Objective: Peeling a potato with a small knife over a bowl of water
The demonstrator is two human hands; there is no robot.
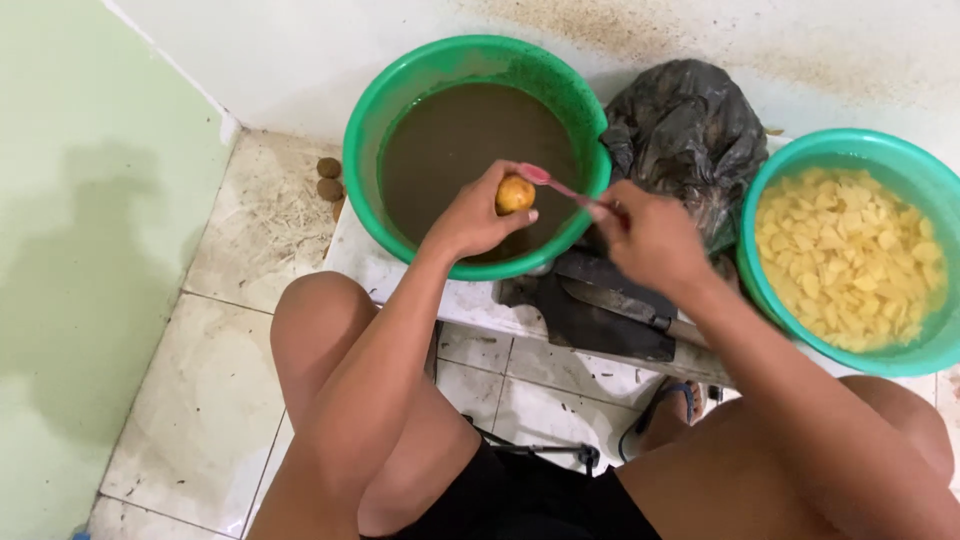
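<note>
A pale green wall [80, 250] fills the left side, and a whitish wall [700, 40] speckled with brown dirt runs across the top. Below them lies a floor [200, 400] of cream tiles, stained and scuffed, with darker grime along the grout lines. A low white slab [390, 275], chipped and dirty, stands on the floor and carries the vessels.

On the slab sits a large green basin [475, 150] full of murky brown water. To its right a second green basin [850, 250] holds cut yellow potato pieces [840, 260] in water. Between the two, against the wall, slumps a crumpled black plastic bag [690, 135]. In front of it a knife [620, 305] with a dark blade lies on a flat black sheet.

The left hand [475, 215] is curled closed around a small yellowish potato [515, 193], held over the near rim of the brown-water basin. The right hand [650, 235] is closed on the handle of a pink peeler [560, 186], whose head touches the potato.

Two small brown lumps [329, 178] rest on the floor beside the left basin. A sandalled foot [675, 400] shows under the slab.
</note>
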